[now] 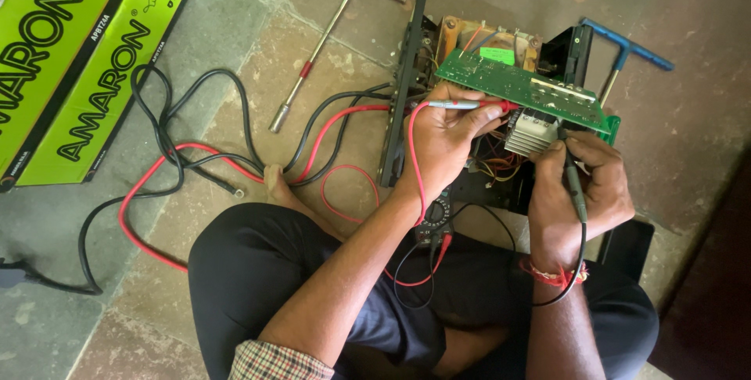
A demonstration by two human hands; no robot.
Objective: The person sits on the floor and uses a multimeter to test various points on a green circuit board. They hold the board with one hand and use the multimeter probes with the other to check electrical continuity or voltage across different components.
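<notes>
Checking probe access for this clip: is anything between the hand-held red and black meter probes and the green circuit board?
Nothing visible. The left hand holds the red probe with its tip at the green circuit board. The right hand holds the black probe pointing up under the board beside the silver finned heatsink; its tip is hidden.

Green circuit board, red probe
</notes>
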